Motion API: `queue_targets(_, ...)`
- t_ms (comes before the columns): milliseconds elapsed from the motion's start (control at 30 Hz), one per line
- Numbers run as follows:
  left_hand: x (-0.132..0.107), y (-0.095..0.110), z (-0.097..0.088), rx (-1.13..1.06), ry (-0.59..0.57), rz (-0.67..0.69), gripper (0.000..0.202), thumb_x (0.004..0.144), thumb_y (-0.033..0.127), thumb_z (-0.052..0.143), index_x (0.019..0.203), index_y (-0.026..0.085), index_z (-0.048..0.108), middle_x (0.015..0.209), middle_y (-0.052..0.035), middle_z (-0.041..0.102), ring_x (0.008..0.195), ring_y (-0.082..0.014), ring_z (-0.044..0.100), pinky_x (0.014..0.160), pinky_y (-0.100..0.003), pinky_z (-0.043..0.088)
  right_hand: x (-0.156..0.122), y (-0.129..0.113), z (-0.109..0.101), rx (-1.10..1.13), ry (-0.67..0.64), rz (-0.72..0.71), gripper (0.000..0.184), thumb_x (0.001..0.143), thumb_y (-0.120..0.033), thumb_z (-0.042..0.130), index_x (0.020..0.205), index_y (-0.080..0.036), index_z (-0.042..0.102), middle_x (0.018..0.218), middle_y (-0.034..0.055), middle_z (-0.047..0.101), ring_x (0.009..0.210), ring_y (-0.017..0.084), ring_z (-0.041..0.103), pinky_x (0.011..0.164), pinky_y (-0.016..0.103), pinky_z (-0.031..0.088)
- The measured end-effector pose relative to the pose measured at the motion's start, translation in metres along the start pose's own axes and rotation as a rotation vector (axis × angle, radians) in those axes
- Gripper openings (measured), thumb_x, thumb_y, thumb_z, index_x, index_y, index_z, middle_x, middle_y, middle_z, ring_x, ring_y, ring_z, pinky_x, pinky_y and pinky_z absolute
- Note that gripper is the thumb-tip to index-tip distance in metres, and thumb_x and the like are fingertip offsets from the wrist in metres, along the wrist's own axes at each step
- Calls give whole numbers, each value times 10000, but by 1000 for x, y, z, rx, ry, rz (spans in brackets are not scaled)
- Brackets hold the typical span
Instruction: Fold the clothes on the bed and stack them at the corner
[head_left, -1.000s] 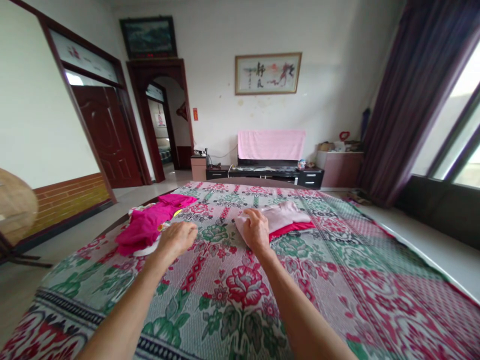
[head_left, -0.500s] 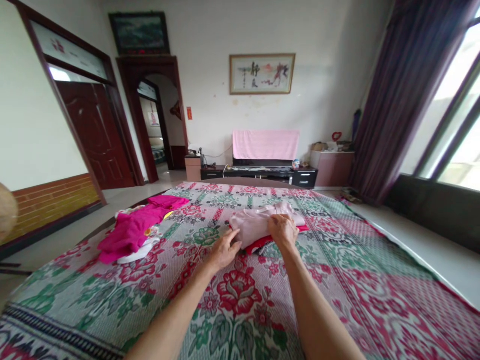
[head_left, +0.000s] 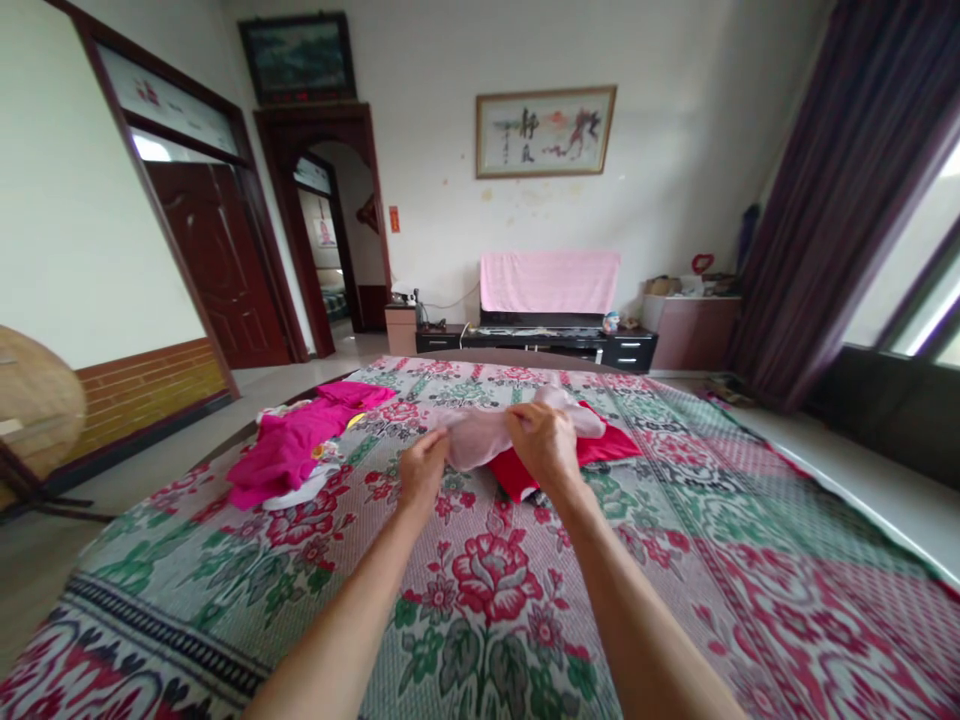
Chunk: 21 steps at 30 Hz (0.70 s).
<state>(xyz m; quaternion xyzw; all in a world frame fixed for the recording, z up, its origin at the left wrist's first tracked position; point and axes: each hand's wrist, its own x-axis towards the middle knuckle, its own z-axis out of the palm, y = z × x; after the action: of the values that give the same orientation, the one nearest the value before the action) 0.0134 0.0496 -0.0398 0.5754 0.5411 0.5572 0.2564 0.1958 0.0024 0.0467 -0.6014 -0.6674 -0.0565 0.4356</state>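
Observation:
My left hand (head_left: 421, 472) and my right hand (head_left: 541, 442) both grip a pale pink garment (head_left: 487, 436) and hold its near edge lifted off the bed. Under it lies a red folded garment (head_left: 592, 452), now partly uncovered. Both rest on the flowered bedspread (head_left: 487, 590) near the middle of the bed. My fingers are curled round the pink cloth on each side.
A heap of magenta and white clothes (head_left: 289, 455) lies at the bed's left. Beyond the bed stand a low black cabinet (head_left: 540, 345) with a pink towel (head_left: 550, 282) over it, dark doors (head_left: 217, 270) at left and purple curtains (head_left: 832, 200) at right.
My left hand moved right from beside the magenta heap to the pale pink garment. Both hands took hold of it and raised it, uncovering the red garment beneath.

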Motion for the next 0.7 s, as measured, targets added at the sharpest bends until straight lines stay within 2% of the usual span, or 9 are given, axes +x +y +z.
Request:
queue_targets(67,11,-8,-19,-27,183,-79,401,810,348,498,1117,156,670,1088,-76,713,1002,-226,654,870,-355,525,-10,-19,9,32,-54,-155,231,852,-215,506,835,-218,736,875,43,720,890,175,622,906,298,371)
queue_targets(133,20,-17,-40,-1,293,-96,377,780,289,496,1083,158,679,1071,-69,717,1000,-219,652,889,-341,510,-21,-33,21,61,-178,-260,221,840,-186,509,815,-209,727,846,48,713,845,162,625,846,268,395)
queue_targets(267,26,-25,-69,258,338,-116,354,745,216,478,1020,162,694,1057,-84,715,1013,-233,641,927,-348,481,-36,-39,42,103,-444,-285,181,792,-196,548,785,-232,725,806,21,722,746,152,640,691,221,416)
queue_targets(300,25,-23,-72,340,349,-95,353,743,203,474,1015,167,695,1067,-85,710,1031,-238,632,944,-354,468,-36,-36,44,119,-459,-266,187,789,-191,546,803,-237,727,812,14,727,747,150,645,684,214,417)
queue_targets(367,24,-17,-73,464,360,-8,355,748,184,461,1017,177,693,1093,-82,699,1056,-236,617,965,-354,451,-31,-29,42,138,-408,-204,231,796,-163,520,866,-234,729,858,16,736,782,146,655,698,204,419)
queue_targets(467,21,-5,-66,547,270,164,339,765,168,448,991,185,701,1116,-73,686,1057,-215,612,966,-323,447,-22,-19,31,84,-339,-98,264,797,-136,498,902,-219,726,894,34,737,823,155,663,710,207,418)
queue_targets(567,19,1,-58,623,87,268,305,779,194,480,983,182,708,1160,-76,667,1075,-208,600,981,-300,423,-19,-14,22,-54,-392,-12,232,808,-173,498,837,-213,725,841,55,729,809,180,664,670,228,413)
queue_targets(633,16,1,-54,701,-44,262,287,788,255,522,998,184,705,1163,-83,664,1072,-210,596,969,-291,415,-22,-13,21,-125,-435,17,220,816,-206,501,825,-210,720,829,73,717,811,195,661,654,240,413)
queue_targets(700,12,1,-52,794,-138,191,307,785,333,557,1017,192,699,1097,-92,685,1012,-218,614,895,-291,438,-26,-12,23,-177,-461,38,211,814,-232,512,863,-204,716,874,95,703,823,211,658,654,257,425)
